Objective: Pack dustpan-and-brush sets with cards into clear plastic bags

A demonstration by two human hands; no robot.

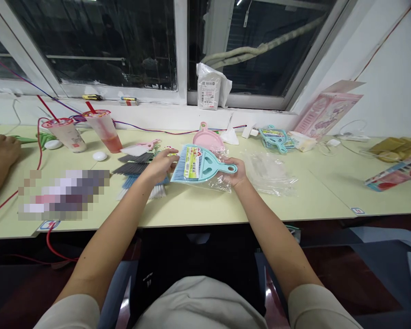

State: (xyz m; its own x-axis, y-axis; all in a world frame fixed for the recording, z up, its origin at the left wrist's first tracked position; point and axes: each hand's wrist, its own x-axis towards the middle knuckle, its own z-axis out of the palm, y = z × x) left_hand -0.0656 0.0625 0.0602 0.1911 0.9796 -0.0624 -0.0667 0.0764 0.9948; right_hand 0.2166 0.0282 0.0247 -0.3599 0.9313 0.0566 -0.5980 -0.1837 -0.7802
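Observation:
A blue dustpan and brush set [208,165] with a yellow-green label is held above the table, bristles to the left, a clear plastic bag around it. My right hand [238,172] is closed on the handle end and the bag. At the bristle side, my left hand [160,166] has its fingers stretched out and apart, close to the set's left edge; whether they touch it I cannot tell. Beneath that hand lie several loose brushes [132,168] with grey, blue and white bristles. A pink dustpan [208,138] lies behind the held set.
Clear plastic bags [269,171] lie right of my right hand. More blue dustpan sets [276,138] sit farther back. Two drink cups [104,130] with red straws stand at left, near another person's hand [3,148]. A pink box [329,112] leans at right.

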